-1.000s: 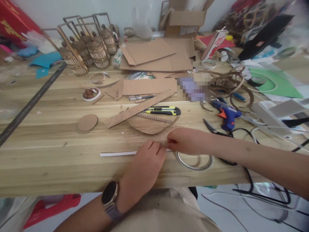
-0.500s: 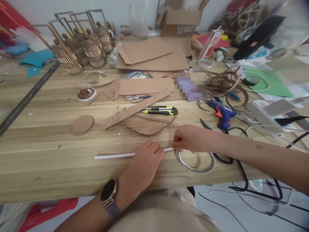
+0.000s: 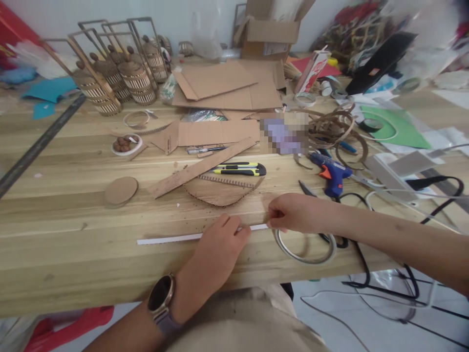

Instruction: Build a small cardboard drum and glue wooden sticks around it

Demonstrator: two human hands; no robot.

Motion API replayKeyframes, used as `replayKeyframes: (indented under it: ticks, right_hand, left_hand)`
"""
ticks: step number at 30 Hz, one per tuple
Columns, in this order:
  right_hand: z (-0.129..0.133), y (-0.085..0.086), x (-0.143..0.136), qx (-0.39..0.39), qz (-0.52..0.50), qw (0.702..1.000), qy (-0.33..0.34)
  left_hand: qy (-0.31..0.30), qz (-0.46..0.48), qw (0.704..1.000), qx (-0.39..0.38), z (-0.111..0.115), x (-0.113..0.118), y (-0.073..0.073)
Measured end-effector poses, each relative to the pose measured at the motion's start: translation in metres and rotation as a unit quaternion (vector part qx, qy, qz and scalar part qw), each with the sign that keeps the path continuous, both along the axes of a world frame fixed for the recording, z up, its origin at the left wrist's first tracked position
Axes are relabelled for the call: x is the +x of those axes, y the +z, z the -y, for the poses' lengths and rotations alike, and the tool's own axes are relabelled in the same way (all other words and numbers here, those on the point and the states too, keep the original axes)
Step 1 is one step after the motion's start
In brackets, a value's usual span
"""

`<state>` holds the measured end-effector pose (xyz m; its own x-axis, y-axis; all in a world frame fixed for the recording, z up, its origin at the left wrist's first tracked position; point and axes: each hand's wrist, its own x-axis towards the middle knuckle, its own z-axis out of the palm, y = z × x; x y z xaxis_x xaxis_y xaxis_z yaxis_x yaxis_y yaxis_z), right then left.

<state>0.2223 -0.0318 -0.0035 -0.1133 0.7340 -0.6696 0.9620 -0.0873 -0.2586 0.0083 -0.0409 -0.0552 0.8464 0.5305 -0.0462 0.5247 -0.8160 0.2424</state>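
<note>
A narrow white strip of tape (image 3: 168, 239) lies along the front part of the wooden table. My left hand (image 3: 222, 244), with a watch on its wrist, rests over the strip's middle, fingers curled and thumb against it. To the right, my right hand (image 3: 291, 212) pinches the strip's right end, where it meets a tape roll (image 3: 307, 259). That roll sits under and just in front of my right hand, which partly covers it. Beyond my hands are a yellow-and-black utility knife (image 3: 240, 169) and a long cardboard strip (image 3: 201, 168).
A blue glue gun (image 3: 332, 175) and a dark pointed blade (image 3: 307, 188) lie near my right forearm, among cables (image 3: 362, 266). Cardboard sheets (image 3: 220, 83), bamboo lanterns (image 3: 137, 80), a bowl of brown beads (image 3: 126, 144) and a cardboard disc (image 3: 121, 190) stand farther back.
My right hand and the tape roll have shifted slightly right, with a little more white strip showing between my hands. My left hand keeps its place on the strip. The view has shifted slightly.
</note>
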Motion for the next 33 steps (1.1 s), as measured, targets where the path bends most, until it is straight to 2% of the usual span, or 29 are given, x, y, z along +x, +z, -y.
replayKeyframes:
  ticks: [9,20,25,28,31,33]
  right_hand:
    - [-0.001,0.000,-0.005,0.008,0.037,0.999,0.035]
    - [0.000,0.008,-0.016,-0.001,0.087,0.995,0.050]
    - [0.001,0.005,-0.015,0.013,0.101,0.994,0.047]
    - [0.005,0.001,-0.014,0.053,0.106,0.991,0.062]
    - [0.012,-0.008,-0.010,0.094,0.113,0.986,0.082]
    - [0.017,-0.018,-0.005,0.126,0.114,0.981,0.090]
  left_hand:
    - [-0.009,0.002,0.999,0.033,0.000,-0.001,-0.003]
    - [-0.017,0.002,0.997,0.073,0.006,-0.004,-0.002]
    - [0.008,0.021,0.994,0.105,0.014,-0.026,-0.008]
    - [0.035,0.035,0.991,0.123,0.017,-0.045,-0.010]
    - [0.076,0.075,0.985,0.135,0.006,-0.072,-0.004]
    - [0.141,0.082,0.975,0.152,-0.012,-0.096,0.006]
